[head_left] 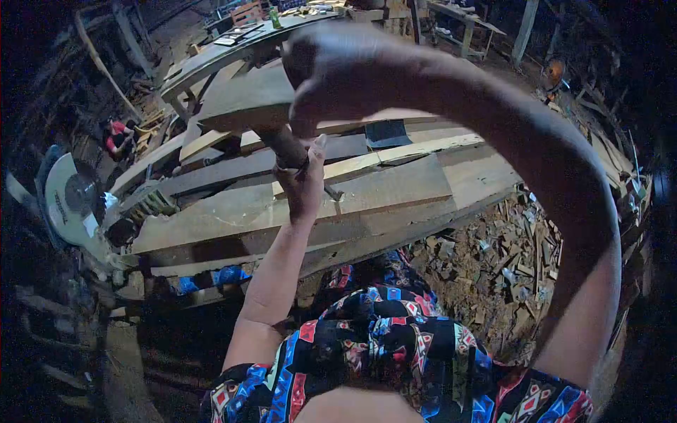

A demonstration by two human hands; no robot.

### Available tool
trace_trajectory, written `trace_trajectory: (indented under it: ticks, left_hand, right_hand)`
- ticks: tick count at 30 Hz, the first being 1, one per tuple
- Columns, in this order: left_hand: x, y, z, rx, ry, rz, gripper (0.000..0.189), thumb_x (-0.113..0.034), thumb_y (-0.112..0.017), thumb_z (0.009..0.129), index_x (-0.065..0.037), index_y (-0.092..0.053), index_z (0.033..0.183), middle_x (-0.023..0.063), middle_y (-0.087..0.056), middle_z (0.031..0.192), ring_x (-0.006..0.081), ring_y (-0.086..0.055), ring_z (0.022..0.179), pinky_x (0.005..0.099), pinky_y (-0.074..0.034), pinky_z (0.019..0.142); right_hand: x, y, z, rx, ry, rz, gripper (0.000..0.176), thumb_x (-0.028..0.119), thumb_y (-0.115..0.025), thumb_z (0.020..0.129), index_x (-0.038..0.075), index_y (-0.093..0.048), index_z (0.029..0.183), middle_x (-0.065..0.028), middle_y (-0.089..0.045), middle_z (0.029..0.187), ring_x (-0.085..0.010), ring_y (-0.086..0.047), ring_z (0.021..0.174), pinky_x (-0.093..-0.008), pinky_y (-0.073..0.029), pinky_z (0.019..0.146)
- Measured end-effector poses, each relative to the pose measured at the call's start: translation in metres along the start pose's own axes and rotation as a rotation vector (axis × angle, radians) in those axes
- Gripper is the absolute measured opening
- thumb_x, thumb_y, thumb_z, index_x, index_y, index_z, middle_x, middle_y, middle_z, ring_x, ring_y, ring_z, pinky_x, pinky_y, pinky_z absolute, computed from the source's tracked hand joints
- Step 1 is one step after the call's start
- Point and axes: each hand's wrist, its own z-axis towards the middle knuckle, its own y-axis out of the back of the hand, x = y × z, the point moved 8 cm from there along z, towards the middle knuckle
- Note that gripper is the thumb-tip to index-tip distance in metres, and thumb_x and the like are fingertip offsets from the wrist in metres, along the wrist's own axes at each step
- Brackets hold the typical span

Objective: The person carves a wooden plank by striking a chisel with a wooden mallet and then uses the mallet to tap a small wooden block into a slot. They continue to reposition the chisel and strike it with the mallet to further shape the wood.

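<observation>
In front of me, my left hand (307, 180) is wrapped round a thick brown wooden handle (283, 146), thumb pointing up. The upper end of this handle meets the dark edge of a broad, flat wooden piece (247, 102) in this view. My right hand (331, 81) is raised above the left, with the arm bent round from the right. Its fingers are curled closed beside that flat piece; what they hold is hidden, and I cannot tell what it is. Below both hands lie long planks (381, 190), and a short metal piece (337, 195) sticks up near my left hand.
A large round saw blade or disc (63, 190) stands at the left. Beyond it a person (118, 137) in red crouches low. A dark flat sheet (387, 134) lies on the planks. Wood scraps (501, 268) cover the ground at right; a cluttered workbench (233, 42) stands behind.
</observation>
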Motion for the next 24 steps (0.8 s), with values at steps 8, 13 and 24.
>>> trace_trajectory:
  ticks: [8,13,24]
  left_hand:
    - [-0.010,-0.006,-0.004,-0.005,0.071,0.040,0.013,-0.005,-0.064,0.075,-0.007,-0.052,0.071,-0.0028,-0.052,0.064,0.0047,-0.048,0.059,0.0222,-0.042,0.058]
    - [-0.006,-0.001,-0.007,0.040,0.195,-0.042,0.021,-0.007,-0.065,0.074,-0.008,-0.047,0.063,-0.0007,-0.051,0.062,0.0045,-0.046,0.048,0.0195,-0.035,0.043]
    - [0.030,0.058,-0.004,-0.337,0.636,-0.582,0.027,-0.021,-0.059,0.082,-0.014,-0.040,0.064,-0.0042,-0.034,0.051,0.0081,-0.033,0.038,0.0229,-0.024,0.035]
  right_hand:
    - [-0.024,-0.028,0.003,-0.087,0.139,0.338,0.032,0.017,-0.065,0.058,-0.001,-0.057,0.083,-0.0086,-0.058,0.069,-0.0159,-0.054,0.065,-0.0319,-0.044,0.061]
    - [-0.069,-0.030,-0.014,-0.350,0.146,0.573,0.042,0.032,-0.071,0.059,0.002,-0.062,0.087,-0.0105,-0.062,0.071,-0.0188,-0.059,0.058,-0.0325,-0.046,0.056]
    - [-0.223,-0.189,-0.095,-0.663,-0.532,1.335,0.034,0.021,-0.068,0.071,0.004,-0.050,0.094,0.0012,-0.045,0.059,-0.0085,-0.045,0.050,-0.0216,-0.037,0.041]
